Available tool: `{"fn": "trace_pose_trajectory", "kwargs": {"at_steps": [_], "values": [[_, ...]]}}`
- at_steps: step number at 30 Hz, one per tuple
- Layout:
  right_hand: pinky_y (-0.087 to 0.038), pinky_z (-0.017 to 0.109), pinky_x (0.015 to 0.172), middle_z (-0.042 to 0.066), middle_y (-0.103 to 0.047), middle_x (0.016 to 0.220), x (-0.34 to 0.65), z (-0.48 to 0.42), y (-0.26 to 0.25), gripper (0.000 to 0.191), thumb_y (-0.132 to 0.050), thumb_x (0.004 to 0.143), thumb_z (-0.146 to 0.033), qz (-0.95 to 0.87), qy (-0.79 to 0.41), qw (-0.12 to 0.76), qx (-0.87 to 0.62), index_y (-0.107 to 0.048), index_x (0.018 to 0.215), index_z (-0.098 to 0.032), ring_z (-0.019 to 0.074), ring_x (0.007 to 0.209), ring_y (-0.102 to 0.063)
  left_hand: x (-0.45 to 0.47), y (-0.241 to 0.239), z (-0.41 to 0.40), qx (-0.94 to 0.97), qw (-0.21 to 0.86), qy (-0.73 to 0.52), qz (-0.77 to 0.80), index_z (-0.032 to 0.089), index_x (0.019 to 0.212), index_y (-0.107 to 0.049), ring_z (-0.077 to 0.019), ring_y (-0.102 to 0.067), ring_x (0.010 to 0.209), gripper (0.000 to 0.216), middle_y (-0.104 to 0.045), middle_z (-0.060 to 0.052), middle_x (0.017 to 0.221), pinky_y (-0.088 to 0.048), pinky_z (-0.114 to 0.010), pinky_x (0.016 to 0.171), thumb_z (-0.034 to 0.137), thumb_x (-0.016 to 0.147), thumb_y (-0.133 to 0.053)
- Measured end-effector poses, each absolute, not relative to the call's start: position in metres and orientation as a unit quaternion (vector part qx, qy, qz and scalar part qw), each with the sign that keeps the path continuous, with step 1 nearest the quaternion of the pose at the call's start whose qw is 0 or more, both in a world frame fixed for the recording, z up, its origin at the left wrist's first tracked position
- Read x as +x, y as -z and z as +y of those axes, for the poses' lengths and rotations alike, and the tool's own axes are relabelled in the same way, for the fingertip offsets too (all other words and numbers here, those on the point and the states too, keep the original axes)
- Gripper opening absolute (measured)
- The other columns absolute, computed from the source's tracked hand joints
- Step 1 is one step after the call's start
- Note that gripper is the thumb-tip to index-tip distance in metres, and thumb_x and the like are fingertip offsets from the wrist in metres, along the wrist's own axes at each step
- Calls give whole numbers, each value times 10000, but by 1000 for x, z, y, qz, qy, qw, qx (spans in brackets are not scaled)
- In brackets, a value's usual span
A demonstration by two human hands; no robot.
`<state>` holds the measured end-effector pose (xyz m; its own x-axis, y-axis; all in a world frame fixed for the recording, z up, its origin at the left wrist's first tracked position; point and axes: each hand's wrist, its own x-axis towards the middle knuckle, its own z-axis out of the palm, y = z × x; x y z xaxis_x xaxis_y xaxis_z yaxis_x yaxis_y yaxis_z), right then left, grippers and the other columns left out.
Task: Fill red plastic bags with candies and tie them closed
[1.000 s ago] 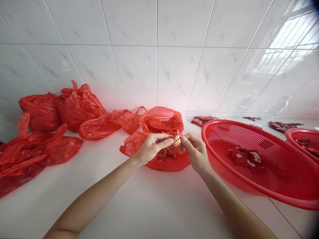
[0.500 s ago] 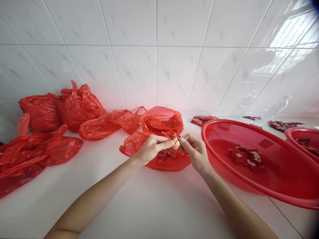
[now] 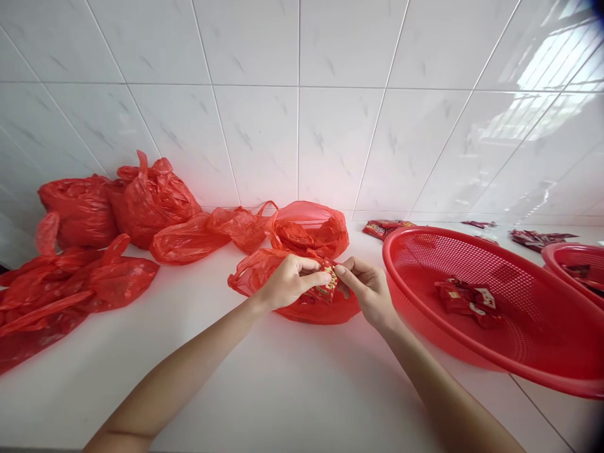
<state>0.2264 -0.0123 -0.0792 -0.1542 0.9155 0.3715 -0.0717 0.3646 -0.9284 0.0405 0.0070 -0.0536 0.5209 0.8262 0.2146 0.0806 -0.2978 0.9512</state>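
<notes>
Between my two hands is a small red packet (image 3: 329, 277) with gold lettering. My left hand (image 3: 293, 280) pinches its left side between thumb and fingers. The thumb and fingertips of my right hand (image 3: 365, 288) close on its right edge. Both hands are over an open red plastic bag (image 3: 330, 313) on the white counter; more red packets show inside it beneath my left hand, partly hidden. Just behind this bag stands another open red plastic bag (image 3: 309, 217).
A large red plastic colander (image 3: 476, 352) with a few red packets (image 3: 465, 301) is at right, beside a second red basket (image 3: 561, 255). Loose packets (image 3: 384, 228) lie along the tiled wall. Filled red bags (image 3: 151, 201) and crumpled bags (image 3: 189, 239) occupy the left.
The packet has tilted and dropped slightly between my fingers, showing more of its lettered face. My hands have otherwise stayed in nearly the same place.
</notes>
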Motion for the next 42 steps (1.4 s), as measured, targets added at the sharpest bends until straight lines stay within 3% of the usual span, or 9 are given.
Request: {"fn": "trace_pose_trajectory", "kwargs": {"at_steps": [8,14,22,31,34,38,40,42], "values": [[-429,277,560,-22,-579,602,226,-12,79,352,-615,911,-492,-611,-449,550,-349,-578,718,-201,114,508,-504,44,52,2,711,470,-412,321,145,642,-602,-102,-463,573,340,-518,27,599,-356,-238,541,378,889,-620],[-423,269,565,-27,-560,670,224,-13,83,281,-710,847,-455,-609,-498,519,-335,-609,807,-196,114,559,-511,45,47,0,676,491,-456,307,152,733,-700,-128,-591,649,273,-661,13,700,-477,-254,631,362,895,-636],[-430,269,573,-20,-581,668,225,-13,82,300,-716,839,-469,-618,-496,505,-343,-611,781,-193,119,568,-525,41,44,3,675,514,-434,302,143,866,-719,-188,-674,788,245,-723,-51,830,-558,-301,722,387,855,-689],[-441,287,614,-8,-594,662,228,-12,81,296,-653,891,-466,-663,-454,489,-339,-621,782,-192,139,602,-544,32,35,6,715,481,-402,308,151,756,-704,-166,-630,739,266,-699,-30,769,-500,-277,693,397,853,-682],[-450,301,652,17,-618,694,237,-9,77,311,-582,941,-441,-689,-351,512,-375,-623,755,-195,159,660,-563,20,30,10,781,404,-327,346,174,663,-651,-137,-555,618,288,-623,8,655,-394,-256,577,400,838,-681],[-476,338,715,29,-656,759,254,2,77,223,-608,921,-388,-711,-213,501,-445,-628,777,-218,192,731,-586,0,39,21,846,222,-209,437,203,527,-542,-112,-396,421,347,-435,46,462,-212,-276,484,343,824,-652],[-481,383,776,41,-683,834,260,7,80,157,-627,899,-356,-741,-143,452,-476,-641,805,-231,226,816,-595,-6,47,28,854,140,-185,466,219,558,-575,-135,-445,431,258,-470,38,465,-232,-275,490,259,808,-626],[-468,440,854,60,-700,973,264,11,83,91,-651,872,-329,-770,-68,396,-495,-661,859,-239,263,929,-587,-11,51,33,855,72,-191,477,234,682,-662,-179,-565,540,119,-602,6,576,-307,-273,521,206,785,-609]]}}
